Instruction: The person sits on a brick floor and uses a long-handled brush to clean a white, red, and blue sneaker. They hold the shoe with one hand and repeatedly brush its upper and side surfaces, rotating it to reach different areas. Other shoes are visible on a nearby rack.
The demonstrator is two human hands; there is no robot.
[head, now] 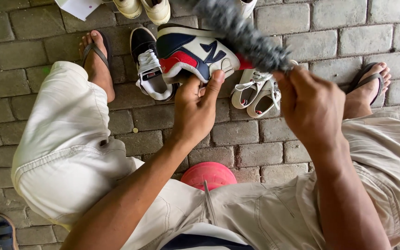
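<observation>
My left hand (196, 107) grips a sneaker (195, 53) in navy, red and cream by its lower edge and holds it on its side above the paving. My right hand (311, 104) is closed on the handle of a long grey bristly brush (242, 33), which slants up to the left and lies against the sneaker's toe end. The brush is blurred. I sit low, with my knees in pale trousers spread to both sides.
A black and white sneaker (146, 62) lies behind the held one, and a pair of white shoes (255, 90) lies to the right. More cream shoes (142, 8) stand at the top. A red round object (209, 175) sits between my legs. My feet wear flip-flops on grey paving bricks (237, 134).
</observation>
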